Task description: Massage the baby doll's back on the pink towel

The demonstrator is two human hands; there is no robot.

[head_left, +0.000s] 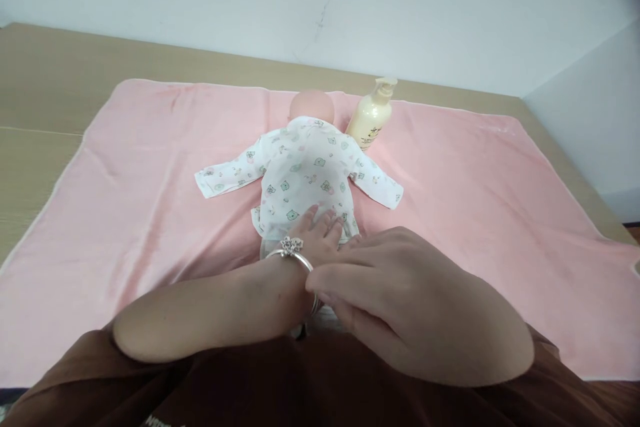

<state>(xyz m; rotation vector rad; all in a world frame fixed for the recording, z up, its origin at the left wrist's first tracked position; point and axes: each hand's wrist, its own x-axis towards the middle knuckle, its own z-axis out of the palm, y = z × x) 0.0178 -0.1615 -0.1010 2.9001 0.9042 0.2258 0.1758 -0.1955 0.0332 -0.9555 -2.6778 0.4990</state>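
A baby doll (312,105) lies face down in a white printed top (310,163), its sleeves spread to both sides. My left hand (323,240), with a silver bangle (291,248) at the wrist, rests on the lower back of the top, fingers spread and holding nothing. Just right of it, my right hand (370,273) lies bent against the left hand and wrist near the bangle. Its fingers are curled and partly hidden, and anything between them is too hidden to make out. A pale yellow pump bottle (373,117) leans beside the doll's right shoulder.
A pink blanket (475,213) with soft folds covers most of the wooden table (50,67). Behind the table stands a white wall (200,0) with a thin crack. My brown clothing (280,387) borders the near edge.
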